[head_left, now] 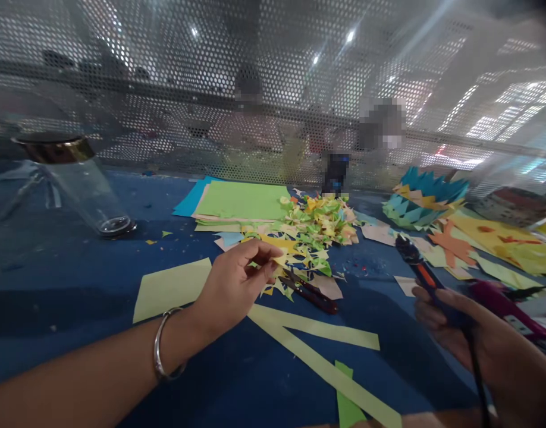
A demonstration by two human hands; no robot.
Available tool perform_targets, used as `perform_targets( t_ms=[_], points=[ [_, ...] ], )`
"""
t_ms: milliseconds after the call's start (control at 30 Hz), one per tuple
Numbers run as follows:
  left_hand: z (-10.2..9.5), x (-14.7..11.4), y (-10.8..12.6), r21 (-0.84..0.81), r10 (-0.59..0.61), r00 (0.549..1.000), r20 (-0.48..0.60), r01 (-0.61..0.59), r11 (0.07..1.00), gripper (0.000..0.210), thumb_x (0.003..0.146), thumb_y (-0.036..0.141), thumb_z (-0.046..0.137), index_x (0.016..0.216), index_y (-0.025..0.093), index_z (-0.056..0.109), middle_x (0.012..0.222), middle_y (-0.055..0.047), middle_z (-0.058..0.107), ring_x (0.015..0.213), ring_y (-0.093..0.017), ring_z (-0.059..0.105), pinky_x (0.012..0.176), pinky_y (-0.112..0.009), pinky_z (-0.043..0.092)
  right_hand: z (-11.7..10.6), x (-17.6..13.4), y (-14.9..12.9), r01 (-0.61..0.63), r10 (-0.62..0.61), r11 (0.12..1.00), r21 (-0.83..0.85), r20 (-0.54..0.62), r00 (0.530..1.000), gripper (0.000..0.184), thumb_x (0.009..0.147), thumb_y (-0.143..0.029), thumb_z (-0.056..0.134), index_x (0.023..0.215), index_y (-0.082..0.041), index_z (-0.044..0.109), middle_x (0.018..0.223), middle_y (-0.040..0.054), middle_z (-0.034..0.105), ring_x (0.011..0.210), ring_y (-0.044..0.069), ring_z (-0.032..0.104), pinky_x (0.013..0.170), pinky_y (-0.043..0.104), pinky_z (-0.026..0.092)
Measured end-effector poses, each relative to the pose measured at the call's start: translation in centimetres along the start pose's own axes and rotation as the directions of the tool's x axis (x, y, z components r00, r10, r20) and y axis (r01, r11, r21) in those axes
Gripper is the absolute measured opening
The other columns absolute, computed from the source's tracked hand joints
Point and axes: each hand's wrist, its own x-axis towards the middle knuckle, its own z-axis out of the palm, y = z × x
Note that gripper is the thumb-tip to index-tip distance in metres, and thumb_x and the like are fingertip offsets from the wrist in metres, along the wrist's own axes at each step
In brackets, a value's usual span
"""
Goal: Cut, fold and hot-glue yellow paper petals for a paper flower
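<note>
My left hand (239,276), a silver bangle on its wrist, pinches a small yellow paper piece (279,259) between thumb and fingertips. Just beyond it lie cut paper scraps (300,252) and a pair of dark-handled scissors (315,295). In my right hand (460,333) is a dark blue glue gun (427,279) with an orange stripe, its nozzle pointing forward and up to the left. A cord hangs from its lower end. Pale yellow paper strips (317,356) lie crossed in front of my left hand. Beside that wrist is a pale yellow sheet (170,291).
A clear jar (85,190) with a gold lid stands at left. Green sheets (246,199) are stacked at the back, near a heap of curled scraps (329,220). Farther right are a zigzag paper crown (424,199) and a magenta tool (509,309). A perforated metal screen (166,107) borders the table.
</note>
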Motion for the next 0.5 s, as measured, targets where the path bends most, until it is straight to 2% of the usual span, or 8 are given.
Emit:
perform_targets(
  t_ms=[67, 100, 133, 267, 367, 500],
  points=[
    [0.0, -0.1, 0.0, -0.014, 0.009, 1.000, -0.015, -0.010, 1.000, 0.014, 0.089, 0.020, 0.062, 0.101, 0.018, 0.069, 0.084, -0.003, 0.070, 0.071, -0.012, 0.069, 0.065, -0.022, 0.061, 0.2, -0.6, 0.0, -0.226, 0.189, 0.937, 0.265, 0.157, 0.969, 0.021, 0.069, -0.034, 0.076, 0.077, -0.016, 0.068, 0.064, -0.0006, 0.042, 0.051, 0.010, 0.042, 0.045, 0.022, 0.047],
    [0.1, -0.2, 0.0, -0.021, 0.024, 1.000, -0.018, -0.025, 0.999, 0.014, 0.089, 0.020, 0.063, 0.102, 0.018, 0.069, 0.084, -0.003, 0.070, 0.072, -0.012, 0.070, 0.066, -0.021, 0.061, 0.3, -0.9, 0.0, -0.290, 0.220, 0.881, 0.374, 0.219, 0.950, 0.018, 0.072, -0.032, 0.073, 0.079, -0.017, 0.066, 0.067, -0.0016, 0.039, 0.051, 0.008, 0.039, 0.045, 0.020, 0.047],
    [0.1, -0.3, -0.1, -0.023, 0.043, 0.999, -0.020, -0.044, 0.999, 0.015, 0.089, 0.020, 0.063, 0.102, 0.019, 0.068, 0.085, -0.002, 0.070, 0.074, -0.012, 0.071, 0.067, -0.021, 0.061, 0.6, -1.3, -0.1, -0.299, 0.206, 0.841, 0.451, 0.245, 0.947, 0.018, 0.072, -0.029, 0.072, 0.084, -0.018, 0.066, 0.071, -0.0022, 0.038, 0.051, 0.007, 0.036, 0.044, 0.019, 0.046],
    [0.2, -0.5, -0.1, 0.009, 0.127, 0.992, -0.015, -0.127, 0.992, 0.017, 0.090, 0.017, 0.061, 0.105, 0.021, 0.068, 0.091, -0.003, 0.071, 0.081, -0.012, 0.072, 0.070, -0.021, 0.061, 2.2, -2.6, -0.7, -0.265, 0.145, 0.845, 0.464, 0.278, 0.950, 0.028, 0.068, -0.027, 0.073, 0.093, -0.018, 0.064, 0.074, -0.0052, 0.030, 0.048, 0.003, 0.022, 0.040, 0.016, 0.041],
    [0.2, -0.7, 0.0, 0.028, 0.172, 0.985, -0.003, -0.172, 0.985, 0.018, 0.091, 0.016, 0.060, 0.107, 0.022, 0.067, 0.092, -0.002, 0.072, 0.081, -0.012, 0.072, 0.070, -0.021, 0.061, 3.6, -3.0, -1.1, -0.261, 0.124, 0.869, 0.421, 0.324, 0.938, 0.025, 0.069, -0.031, 0.074, 0.088, -0.020, 0.062, 0.075, -0.0057, 0.025, 0.050, 0.005, 0.016, 0.042, 0.016, 0.040],
    [0.2, -0.8, 0.2, 0.050, 0.156, 0.988, 0.021, -0.156, 0.986, 0.018, 0.091, 0.017, 0.061, 0.107, 0.024, 0.068, 0.099, -0.003, 0.073, 0.082, -0.013, 0.072, 0.072, -0.024, 0.062, 4.7, -3.0, -1.2, -0.159, 0.024, 0.920, 0.359, 0.353, 0.935, 0.025, 0.072, -0.044, 0.070, 0.080, -0.023, 0.060, 0.074, -0.0052, 0.024, 0.051, 0.008, 0.008, 0.039, 0.023, 0.031]
  ],
)
